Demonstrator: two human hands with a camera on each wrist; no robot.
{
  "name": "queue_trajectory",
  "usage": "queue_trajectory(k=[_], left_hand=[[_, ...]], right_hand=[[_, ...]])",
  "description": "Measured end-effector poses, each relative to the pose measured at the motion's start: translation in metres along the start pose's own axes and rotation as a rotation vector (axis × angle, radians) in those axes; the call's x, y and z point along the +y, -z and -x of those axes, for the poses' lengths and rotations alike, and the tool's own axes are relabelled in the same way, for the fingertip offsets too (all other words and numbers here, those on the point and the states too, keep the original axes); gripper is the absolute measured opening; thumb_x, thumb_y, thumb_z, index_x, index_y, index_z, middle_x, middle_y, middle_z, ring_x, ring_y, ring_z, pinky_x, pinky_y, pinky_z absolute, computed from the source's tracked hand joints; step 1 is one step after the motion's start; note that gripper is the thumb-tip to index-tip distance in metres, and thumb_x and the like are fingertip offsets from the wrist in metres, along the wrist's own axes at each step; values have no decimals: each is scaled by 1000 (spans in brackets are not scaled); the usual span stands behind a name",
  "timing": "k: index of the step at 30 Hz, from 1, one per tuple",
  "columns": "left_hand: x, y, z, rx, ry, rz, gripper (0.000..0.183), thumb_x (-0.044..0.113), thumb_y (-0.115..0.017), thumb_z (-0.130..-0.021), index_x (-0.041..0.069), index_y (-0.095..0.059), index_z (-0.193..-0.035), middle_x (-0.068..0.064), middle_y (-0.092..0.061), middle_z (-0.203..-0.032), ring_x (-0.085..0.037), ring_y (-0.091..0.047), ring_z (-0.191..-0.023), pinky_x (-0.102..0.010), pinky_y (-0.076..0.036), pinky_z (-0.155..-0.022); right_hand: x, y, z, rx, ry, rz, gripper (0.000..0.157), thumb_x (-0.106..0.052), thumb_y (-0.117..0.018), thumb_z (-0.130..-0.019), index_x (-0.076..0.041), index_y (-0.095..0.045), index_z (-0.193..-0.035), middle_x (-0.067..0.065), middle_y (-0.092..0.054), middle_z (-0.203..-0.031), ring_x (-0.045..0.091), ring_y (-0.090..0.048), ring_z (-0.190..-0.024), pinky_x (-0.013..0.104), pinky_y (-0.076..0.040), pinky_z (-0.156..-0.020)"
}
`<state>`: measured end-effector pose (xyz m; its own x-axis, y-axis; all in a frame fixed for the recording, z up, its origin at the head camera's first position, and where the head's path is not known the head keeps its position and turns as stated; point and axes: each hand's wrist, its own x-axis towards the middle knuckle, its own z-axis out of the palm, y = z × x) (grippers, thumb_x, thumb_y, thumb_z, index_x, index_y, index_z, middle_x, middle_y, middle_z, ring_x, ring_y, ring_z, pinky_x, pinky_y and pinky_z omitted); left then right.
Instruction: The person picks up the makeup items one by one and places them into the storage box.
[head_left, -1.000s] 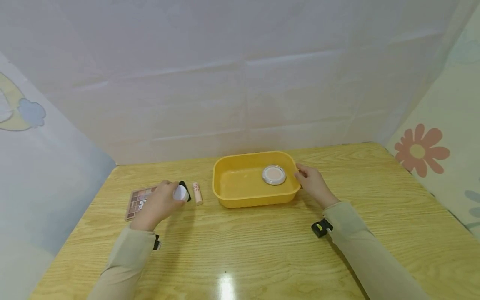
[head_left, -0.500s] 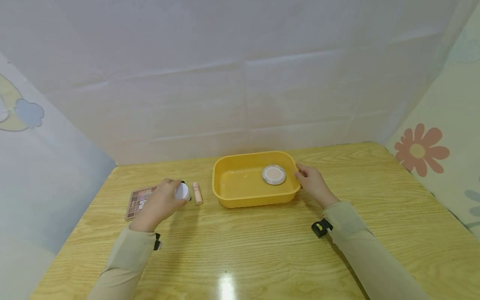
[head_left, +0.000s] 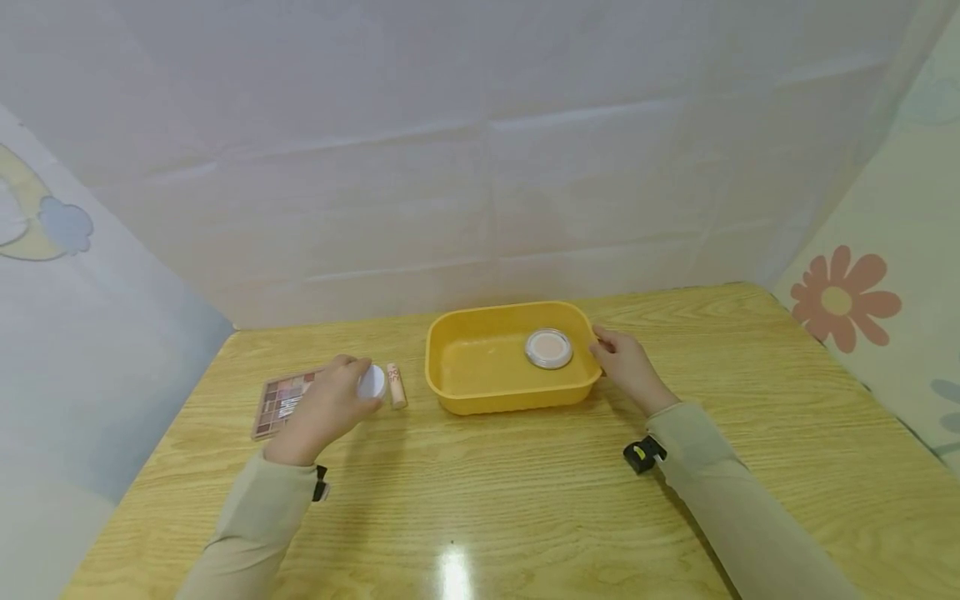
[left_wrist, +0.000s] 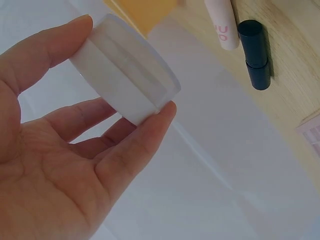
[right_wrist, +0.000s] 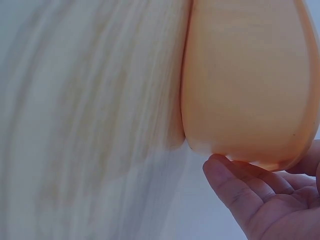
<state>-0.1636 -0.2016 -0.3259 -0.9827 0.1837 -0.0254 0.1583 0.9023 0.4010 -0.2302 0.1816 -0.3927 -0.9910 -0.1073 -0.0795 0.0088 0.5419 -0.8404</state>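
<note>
My left hand (head_left: pixel 326 410) pinches a round white cosmetic jar (head_left: pixel 372 382) between thumb and fingers, above the table. In the left wrist view the jar (left_wrist: pixel 125 72) is tilted, its side and rim showing. At the right end of a yellow plastic bin (head_left: pixel 517 404), my right hand (head_left: pixel 630 373) grips the rim, thumb on one side and fingers on the other. A round clear-rimmed compact (head_left: pixel 548 348) lies inside the bin, toward its right end.
A pink lipstick tube (head_left: pixel 397 386) lies left of the bin. Beside it a dark tube (left_wrist: pixel 255 50) appears in the left wrist view, hidden in the head view. An eyeshadow palette (head_left: pixel 279 404) sits partly behind the left hand. A sheet-covered wall (head_left: pixel 480 208) borders the table's back.
My left hand has moved slightly right with the jar, toward the pink tube, and now covers the dark tube in the head view. The right hand and the bin stay in place.
</note>
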Motion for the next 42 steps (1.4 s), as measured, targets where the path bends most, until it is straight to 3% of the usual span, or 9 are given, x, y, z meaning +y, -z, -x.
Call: queue_trajectory(k=[9,21,28,42], left_hand=[[6,0,1,2,-12,0,56,10,-73,-88,-15,-53,-133,-38,-53,-130,-47,-60,-109,-55,-57,-85],[13,-1,5,-25,5,19,59,12,-72,-90,-14,-50,-138,-37,-51,-133,-41,-62,-101,-49,-58,-78],[19,-1,3,-25,-14,4,57,19,-71,-92,-9,-53,-138,-32,-54,-134,-42,-62,-109,-53,-57,-85],[27,-5,-4,-20,-41,24,58,11,-71,-90,-13,-51,-138,-34,-52,-134,-43,-61,-110,-54,-55,-88]], right_hand=[[-1,0,1,-3,8,-8,52,-9,-40,-108,11,-24,-153,37,-43,-145,43,-57,-120,27,-58,-82],[-1,0,2,-6,5,-2,52,-9,-40,-108,12,-23,-153,37,-42,-146,43,-57,-120,32,-58,-84],[-1,1,1,-2,0,-1,52,-9,-40,-108,11,-24,-153,36,-43,-145,42,-57,-119,25,-57,-80],[1,1,0,1,1,-8,51,-8,-40,-108,11,-24,-153,36,-45,-144,41,-58,-117,22,-56,-78]])
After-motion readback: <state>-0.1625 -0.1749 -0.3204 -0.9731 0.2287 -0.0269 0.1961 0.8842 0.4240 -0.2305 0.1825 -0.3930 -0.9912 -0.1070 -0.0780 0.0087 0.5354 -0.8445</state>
